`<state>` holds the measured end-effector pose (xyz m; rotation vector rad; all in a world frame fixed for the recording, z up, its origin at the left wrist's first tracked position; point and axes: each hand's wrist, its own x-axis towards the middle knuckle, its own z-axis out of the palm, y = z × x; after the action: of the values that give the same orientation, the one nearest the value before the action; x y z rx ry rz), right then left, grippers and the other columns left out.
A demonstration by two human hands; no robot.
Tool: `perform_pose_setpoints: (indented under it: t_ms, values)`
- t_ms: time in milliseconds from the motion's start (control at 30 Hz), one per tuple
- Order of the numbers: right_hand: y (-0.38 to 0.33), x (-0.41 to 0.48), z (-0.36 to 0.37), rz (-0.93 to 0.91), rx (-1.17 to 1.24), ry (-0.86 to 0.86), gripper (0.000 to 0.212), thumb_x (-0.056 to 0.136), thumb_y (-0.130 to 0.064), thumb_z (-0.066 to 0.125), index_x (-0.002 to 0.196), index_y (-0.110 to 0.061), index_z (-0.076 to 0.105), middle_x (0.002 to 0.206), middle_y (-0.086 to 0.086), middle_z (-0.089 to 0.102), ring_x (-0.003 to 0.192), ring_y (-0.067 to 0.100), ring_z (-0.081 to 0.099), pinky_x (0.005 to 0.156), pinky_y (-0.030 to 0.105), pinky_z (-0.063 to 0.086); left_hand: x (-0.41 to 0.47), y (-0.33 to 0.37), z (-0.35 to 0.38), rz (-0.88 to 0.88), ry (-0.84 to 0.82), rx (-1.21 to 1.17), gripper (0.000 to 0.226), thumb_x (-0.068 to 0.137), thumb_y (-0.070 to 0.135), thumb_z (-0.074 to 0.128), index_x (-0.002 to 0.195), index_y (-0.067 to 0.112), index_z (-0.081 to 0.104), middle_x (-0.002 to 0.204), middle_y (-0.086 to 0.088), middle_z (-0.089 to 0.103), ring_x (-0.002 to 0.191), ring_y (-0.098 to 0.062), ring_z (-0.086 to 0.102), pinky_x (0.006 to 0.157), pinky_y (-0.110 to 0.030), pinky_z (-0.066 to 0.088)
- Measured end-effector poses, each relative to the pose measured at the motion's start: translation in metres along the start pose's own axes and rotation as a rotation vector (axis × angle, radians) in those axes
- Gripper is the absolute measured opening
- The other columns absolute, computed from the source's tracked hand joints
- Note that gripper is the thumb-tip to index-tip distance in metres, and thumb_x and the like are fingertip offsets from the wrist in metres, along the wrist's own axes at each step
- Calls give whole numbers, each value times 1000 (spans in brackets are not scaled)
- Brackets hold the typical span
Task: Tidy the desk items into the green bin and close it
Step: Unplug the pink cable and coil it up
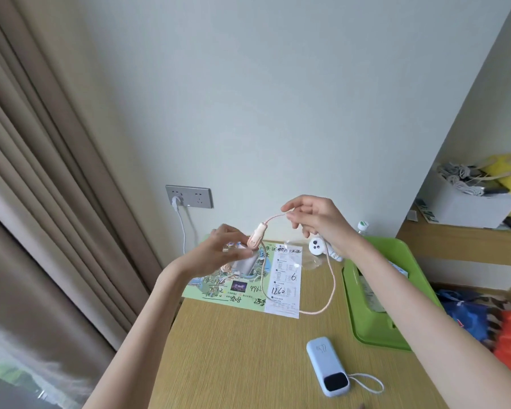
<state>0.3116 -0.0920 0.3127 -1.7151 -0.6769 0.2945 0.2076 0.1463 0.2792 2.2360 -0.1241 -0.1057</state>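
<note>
My left hand (219,252) holds a small pale charger block with a pink cable plug (255,239) at its tip, raised over a printed map leaflet (248,278). My right hand (310,215) pinches the pink braided cable (331,278) higher up; the cable loops down onto the wooden desk (242,358). The green bin (375,329) stands open at the desk's right edge, partly hidden by my right forearm. A light blue power bank (326,366) with a white strap lies near the front. A small white round gadget (317,246) sits behind my right wrist.
A wall socket (188,196) with a white plug and cord is behind the desk. A clear plastic wrapper (307,262) lies by the leaflet. A bottle cap (363,225) shows behind the bin. Curtains hang left; a shelf with a white box (466,208) and bags is right.
</note>
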Motion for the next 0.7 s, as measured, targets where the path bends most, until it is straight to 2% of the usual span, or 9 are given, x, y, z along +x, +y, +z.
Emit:
perform_pose_setpoints:
  t_ms: [100, 267, 367, 500, 633, 700]
  values:
    - [4, 1, -8, 39, 124, 41, 14, 89, -10, 64, 101, -4, 69, 66, 4, 54, 45, 8, 35, 52, 22, 37, -2, 8, -11, 29, 29, -58, 24, 92, 32, 62, 113, 23, 68, 123, -4, 46, 125, -15, 41, 110, -28, 26]
    - [26, -3, -6, 101, 194, 61, 22, 91, -28, 63, 96, -8, 72, 63, -4, 44, 53, 11, 35, 62, 24, 42, 0, 26, -26, 135, -17, -246, 26, 99, 24, 50, 117, 9, 63, 118, -7, 67, 107, -12, 59, 90, -24, 41]
    - [38, -8, -1, 130, 361, 97, 26, 88, -36, 63, 94, -12, 73, 65, -2, 39, 55, 11, 37, 66, 23, 43, 2, 32, -33, 167, -7, -440, 30, 100, 25, 48, 120, 4, 57, 117, -15, 69, 109, -27, 66, 93, -29, 51]
    - [49, -13, 6, 134, 550, 163, 22, 86, -29, 63, 93, -9, 69, 64, -1, 42, 57, 12, 40, 62, 23, 40, 7, 36, -41, 130, 64, -632, 40, 95, 32, 55, 122, 3, 56, 114, -15, 69, 102, -29, 68, 81, -29, 55]
    - [34, -10, 19, 93, 543, 173, 21, 86, -30, 63, 92, -10, 66, 64, -1, 48, 53, 12, 41, 59, 25, 41, 16, 37, -38, 47, 46, -758, 29, 97, 17, 52, 123, 3, 54, 110, -18, 68, 93, -29, 68, 84, -39, 57]
    - [20, -6, 25, 71, 546, 165, 20, 85, -30, 64, 89, -11, 67, 62, 0, 47, 48, 11, 36, 52, 23, 37, 20, 43, -33, 6, 47, -782, 24, 98, 13, 47, 119, 4, 52, 101, -16, 65, 85, -27, 68, 80, -40, 58]
